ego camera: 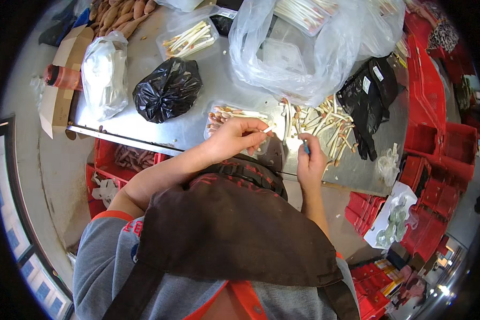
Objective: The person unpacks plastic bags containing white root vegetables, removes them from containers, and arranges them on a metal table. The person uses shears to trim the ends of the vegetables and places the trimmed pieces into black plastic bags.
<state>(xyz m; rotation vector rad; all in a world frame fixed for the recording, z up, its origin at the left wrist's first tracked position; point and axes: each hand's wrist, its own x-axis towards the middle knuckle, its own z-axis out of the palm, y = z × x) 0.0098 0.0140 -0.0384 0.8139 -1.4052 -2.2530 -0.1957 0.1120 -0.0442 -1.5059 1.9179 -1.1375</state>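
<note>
My left hand (242,136) pinches a pale, slender vegetable stalk (270,128) between thumb and fingers, just over the near side of a clear plastic tray (208,116) of stalks with pinkish-brown ends. My right hand (311,158) is closed on a small tool with a blue handle (306,147); its blade end cannot be made out clearly. Beyond and right of that hand, loose pale stalks with brown ends (324,120) lie heaped on the metal table (220,86). Another clear plastic container (214,30) of white stalks stands farther back.
A knotted black plastic bag (168,90) and a clear bag (105,76) stand left. A large clear bag (244,52) with packed trays lies at the back. Black plastic bags (365,94) lie right. Red crates (423,92) stand beyond the right edge; another crate (124,172) sits below left.
</note>
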